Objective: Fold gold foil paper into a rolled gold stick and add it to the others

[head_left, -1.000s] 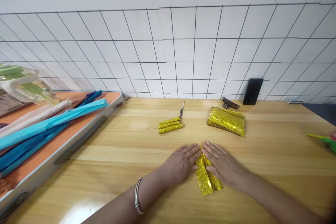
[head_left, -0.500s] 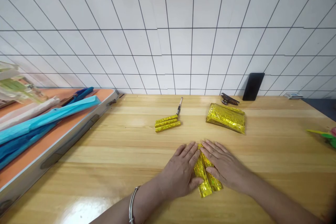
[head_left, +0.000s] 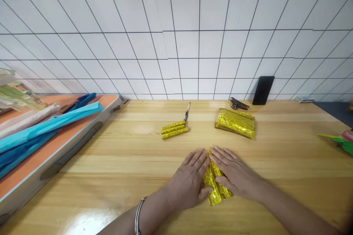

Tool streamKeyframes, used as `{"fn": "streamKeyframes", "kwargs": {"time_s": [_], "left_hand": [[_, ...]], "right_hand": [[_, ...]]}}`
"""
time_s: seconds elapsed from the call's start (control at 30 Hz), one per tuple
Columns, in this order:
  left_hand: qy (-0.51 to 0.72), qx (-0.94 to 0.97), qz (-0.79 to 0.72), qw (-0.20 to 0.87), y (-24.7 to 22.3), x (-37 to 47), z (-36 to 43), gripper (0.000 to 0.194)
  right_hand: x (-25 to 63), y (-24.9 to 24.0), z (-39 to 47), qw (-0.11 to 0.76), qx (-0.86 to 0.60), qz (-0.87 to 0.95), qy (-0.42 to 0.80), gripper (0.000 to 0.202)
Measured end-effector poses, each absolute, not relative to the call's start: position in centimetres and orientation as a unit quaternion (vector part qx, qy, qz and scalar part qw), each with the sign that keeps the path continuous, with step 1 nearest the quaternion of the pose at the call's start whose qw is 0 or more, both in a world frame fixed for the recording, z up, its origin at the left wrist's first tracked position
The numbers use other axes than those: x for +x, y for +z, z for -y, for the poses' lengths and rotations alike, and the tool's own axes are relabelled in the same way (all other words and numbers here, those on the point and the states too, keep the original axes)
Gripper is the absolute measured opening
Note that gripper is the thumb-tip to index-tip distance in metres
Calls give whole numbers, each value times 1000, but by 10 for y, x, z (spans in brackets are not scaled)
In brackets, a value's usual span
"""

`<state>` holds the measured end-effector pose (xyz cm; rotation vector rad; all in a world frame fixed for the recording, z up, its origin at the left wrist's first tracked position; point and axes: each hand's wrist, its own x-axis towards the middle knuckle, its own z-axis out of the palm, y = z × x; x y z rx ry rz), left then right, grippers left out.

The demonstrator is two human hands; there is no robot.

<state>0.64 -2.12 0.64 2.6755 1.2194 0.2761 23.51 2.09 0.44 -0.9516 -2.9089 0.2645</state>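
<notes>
The left hand (head_left: 189, 180) and the right hand (head_left: 234, 174) lie palm down on the gold foil (head_left: 211, 183), at the near middle of the wooden table (head_left: 124, 172). Both hands are flat, fingers stretched out side by side and thumbs held away from them, clamped on nothing. Their fingertips slant toward each other at the far end of the foil, with a thin strip of it showing between. The left thumb rests over the foil's left part, the right thumb over its right part. A seam runs from far to near down the foil; whether this is one folded piece or two strips, I cannot quite tell. The left wrist wears a bangle (head_left: 137, 216).

Beyond the hands, a little left, three gold rolls (head_left: 175, 130) lie side by side, a pen (head_left: 187, 111) at their far right end. Farther right sits a gold stack (head_left: 235, 123), with a dark clip (head_left: 239, 103) just behind it and a black slab (head_left: 263, 90) leaning on the wall (head_left: 187, 44). At left, a light blue bundle (head_left: 55, 123) lies on an orange board (head_left: 59, 147).
</notes>
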Motion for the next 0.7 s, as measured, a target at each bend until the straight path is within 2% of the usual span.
{"fn": "streamKeyframes", "kwargs": {"time_s": [0.7], "left_hand": [[100,916,-377,92,4,3,6,68]], "right_hand": [[230,-1,-23,37,-337,939,51,66]]}}
